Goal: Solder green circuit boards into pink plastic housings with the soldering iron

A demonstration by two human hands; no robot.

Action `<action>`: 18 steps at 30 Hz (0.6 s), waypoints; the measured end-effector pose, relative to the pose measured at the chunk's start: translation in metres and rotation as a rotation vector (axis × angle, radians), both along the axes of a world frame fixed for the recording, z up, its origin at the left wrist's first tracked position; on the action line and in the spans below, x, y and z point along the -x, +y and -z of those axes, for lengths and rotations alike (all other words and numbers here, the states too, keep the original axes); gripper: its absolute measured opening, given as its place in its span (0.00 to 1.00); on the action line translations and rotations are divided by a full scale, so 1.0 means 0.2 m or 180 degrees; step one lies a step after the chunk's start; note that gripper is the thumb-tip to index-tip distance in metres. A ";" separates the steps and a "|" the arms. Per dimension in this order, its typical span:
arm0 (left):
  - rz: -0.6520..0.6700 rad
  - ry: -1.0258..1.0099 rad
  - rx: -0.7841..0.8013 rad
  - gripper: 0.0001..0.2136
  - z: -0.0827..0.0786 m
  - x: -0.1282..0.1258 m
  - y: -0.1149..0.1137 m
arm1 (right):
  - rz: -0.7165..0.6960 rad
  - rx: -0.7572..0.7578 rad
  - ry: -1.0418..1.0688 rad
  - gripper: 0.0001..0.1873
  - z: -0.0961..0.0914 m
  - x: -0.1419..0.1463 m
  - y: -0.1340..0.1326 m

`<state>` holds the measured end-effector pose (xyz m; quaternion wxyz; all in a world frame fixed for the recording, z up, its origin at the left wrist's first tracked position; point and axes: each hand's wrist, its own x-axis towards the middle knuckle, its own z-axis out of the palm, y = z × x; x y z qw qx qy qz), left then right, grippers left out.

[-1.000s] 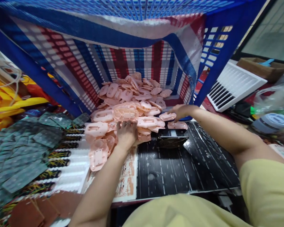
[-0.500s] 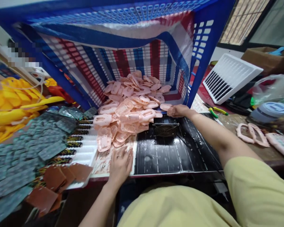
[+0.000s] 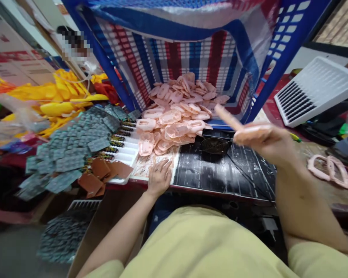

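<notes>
My right hand (image 3: 274, 148) is raised above the black board, right of the small black fan (image 3: 216, 144). Its fingers are closed round a pink plastic shell (image 3: 256, 130); motion blurs both, and a long thin pinkish shape sticks out toward the pile. Palm down, my left hand (image 3: 160, 177) rests with its fingers stretched out on a stained white sheet (image 3: 139, 170) at the table's front. Just beyond it lies a heap of pink plastic shells (image 3: 174, 131), spilling from a tipped blue crate (image 3: 262, 98) lined with striped cloth.
Left of the heap are green circuit boards (image 3: 65, 154), brown boards (image 3: 100, 172) and a white foam tray (image 3: 126, 152). Yellow plastic parts (image 3: 53, 94) lie farther left. On the right stand a white slotted tray (image 3: 316, 92) and pink frames (image 3: 327, 170). Another person is partly visible behind.
My right hand has lifted from the crate's lower right edge and come back toward me with a pink shell. The left hand stays on the sheet. The view has shifted left.
</notes>
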<state>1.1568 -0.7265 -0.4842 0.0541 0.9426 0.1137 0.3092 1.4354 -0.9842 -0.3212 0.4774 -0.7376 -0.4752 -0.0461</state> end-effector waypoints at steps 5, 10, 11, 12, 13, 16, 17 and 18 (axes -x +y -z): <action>0.0003 -0.0138 0.0141 0.21 0.02 0.01 0.01 | -0.0639 0.2044 -0.0362 0.10 0.26 0.40 0.17; 0.0161 0.0300 0.0215 0.18 0.00 0.01 0.01 | -0.0803 0.2187 -0.0253 0.27 0.43 0.39 0.27; 0.0154 0.0376 0.0234 0.17 -0.01 0.01 0.00 | -0.0834 0.2162 -0.0222 0.27 0.45 0.37 0.26; 0.0134 0.0419 0.0260 0.17 -0.01 0.00 0.00 | -0.0853 0.2131 -0.0194 0.26 0.45 0.35 0.23; 0.0133 0.0419 0.0291 0.17 -0.03 0.00 -0.01 | -0.0843 0.2098 -0.0173 0.26 0.46 0.33 0.21; 0.0344 0.0443 0.0370 0.19 -0.09 -0.07 -0.04 | -0.0606 0.1961 -0.0189 0.27 0.49 0.31 0.13; 0.0469 0.0491 0.0355 0.19 -0.12 -0.10 -0.05 | -0.0464 0.1898 -0.0220 0.28 0.49 0.31 0.11; 0.0590 0.0558 0.0316 0.19 -0.14 -0.14 -0.07 | -0.0315 0.1834 -0.0254 0.28 0.50 0.32 0.09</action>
